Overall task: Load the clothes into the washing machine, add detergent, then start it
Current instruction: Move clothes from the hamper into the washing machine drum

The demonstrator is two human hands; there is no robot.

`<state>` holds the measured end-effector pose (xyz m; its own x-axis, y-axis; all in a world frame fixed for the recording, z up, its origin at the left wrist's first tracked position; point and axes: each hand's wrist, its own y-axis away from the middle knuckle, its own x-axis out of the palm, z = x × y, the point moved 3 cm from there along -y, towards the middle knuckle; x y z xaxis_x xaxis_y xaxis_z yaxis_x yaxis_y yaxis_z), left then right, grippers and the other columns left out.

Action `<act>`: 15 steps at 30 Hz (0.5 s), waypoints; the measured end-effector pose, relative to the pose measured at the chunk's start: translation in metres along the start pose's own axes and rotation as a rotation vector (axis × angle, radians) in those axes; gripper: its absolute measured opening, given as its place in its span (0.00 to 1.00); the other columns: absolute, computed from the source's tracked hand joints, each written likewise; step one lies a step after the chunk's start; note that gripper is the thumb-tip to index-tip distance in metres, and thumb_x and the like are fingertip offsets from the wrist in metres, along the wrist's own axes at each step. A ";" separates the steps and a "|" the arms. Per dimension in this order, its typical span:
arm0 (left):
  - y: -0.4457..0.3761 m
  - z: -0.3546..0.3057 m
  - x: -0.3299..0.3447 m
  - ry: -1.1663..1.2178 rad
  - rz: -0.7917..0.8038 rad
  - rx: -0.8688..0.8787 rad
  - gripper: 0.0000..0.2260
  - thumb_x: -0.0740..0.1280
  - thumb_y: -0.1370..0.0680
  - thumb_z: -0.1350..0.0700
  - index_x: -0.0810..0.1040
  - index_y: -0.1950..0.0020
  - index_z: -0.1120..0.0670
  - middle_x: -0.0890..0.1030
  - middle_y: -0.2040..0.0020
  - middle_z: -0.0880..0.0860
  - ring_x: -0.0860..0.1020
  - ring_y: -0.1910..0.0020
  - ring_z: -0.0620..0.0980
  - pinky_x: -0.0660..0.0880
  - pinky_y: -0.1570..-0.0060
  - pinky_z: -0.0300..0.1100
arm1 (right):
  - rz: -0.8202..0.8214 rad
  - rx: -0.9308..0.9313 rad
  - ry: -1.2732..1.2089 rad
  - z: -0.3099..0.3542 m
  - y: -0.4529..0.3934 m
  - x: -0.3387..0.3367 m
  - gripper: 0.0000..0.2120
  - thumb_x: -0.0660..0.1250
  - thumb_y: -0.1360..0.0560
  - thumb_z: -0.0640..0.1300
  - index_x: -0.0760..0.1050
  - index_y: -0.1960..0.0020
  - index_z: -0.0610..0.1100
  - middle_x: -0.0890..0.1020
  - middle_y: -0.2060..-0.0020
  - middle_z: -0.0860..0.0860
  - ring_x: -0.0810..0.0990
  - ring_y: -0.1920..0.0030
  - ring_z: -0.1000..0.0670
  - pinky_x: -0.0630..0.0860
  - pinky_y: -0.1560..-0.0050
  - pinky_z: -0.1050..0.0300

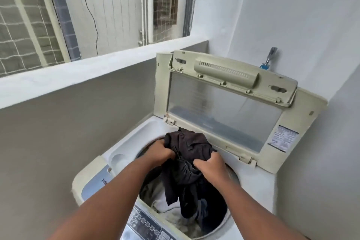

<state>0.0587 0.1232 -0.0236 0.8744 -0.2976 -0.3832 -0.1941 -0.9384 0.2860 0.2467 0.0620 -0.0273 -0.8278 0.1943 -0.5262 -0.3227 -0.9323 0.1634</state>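
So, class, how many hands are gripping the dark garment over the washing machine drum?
2. The left hand grips the dark garment on its left side; the right hand grips its right side, both above the drum opening.

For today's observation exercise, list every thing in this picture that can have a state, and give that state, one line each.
Washing machine lid: open, tilted back.
Drum: partly filled with clothes.
Dark garment: bunched, held over the drum, part hanging in.
Left hand: shut on the dark garment.
Right hand: shut on the dark garment.
Detergent compartment: uncovered, looks empty.
Control panel: no lights visible.
Wall tap: handle position unclear.
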 end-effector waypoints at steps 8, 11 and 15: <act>-0.032 0.046 0.024 -0.207 0.059 -0.150 0.05 0.71 0.39 0.61 0.79 0.65 0.55 0.78 0.70 0.52 0.76 0.70 0.51 0.71 0.70 0.38 | 0.174 0.076 0.160 -0.050 -0.030 0.029 0.14 0.70 0.39 0.50 0.69 0.63 0.43 0.76 0.64 0.49 0.74 0.65 0.50 0.70 0.67 0.57; -0.042 0.055 0.029 -0.305 0.072 -0.213 0.10 0.71 0.41 0.57 0.81 0.61 0.56 0.79 0.67 0.52 0.78 0.66 0.51 0.73 0.68 0.39 | 0.219 0.159 0.151 -0.065 -0.035 0.037 0.13 0.70 0.37 0.49 0.69 0.61 0.44 0.76 0.62 0.49 0.75 0.63 0.50 0.69 0.67 0.58; -0.044 0.071 0.036 -0.366 0.120 -0.327 0.22 0.72 0.39 0.54 0.80 0.46 0.57 0.80 0.58 0.53 0.80 0.55 0.54 0.75 0.63 0.37 | 0.349 0.218 0.182 -0.078 -0.038 0.048 0.24 0.68 0.39 0.56 0.74 0.49 0.42 0.80 0.50 0.47 0.79 0.53 0.47 0.75 0.54 0.55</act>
<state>0.0674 0.1412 -0.1124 0.6297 -0.4976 -0.5966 -0.0830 -0.8067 0.5851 0.2552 0.0826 -0.1240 -0.8163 -0.1957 -0.5435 -0.1436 -0.8426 0.5190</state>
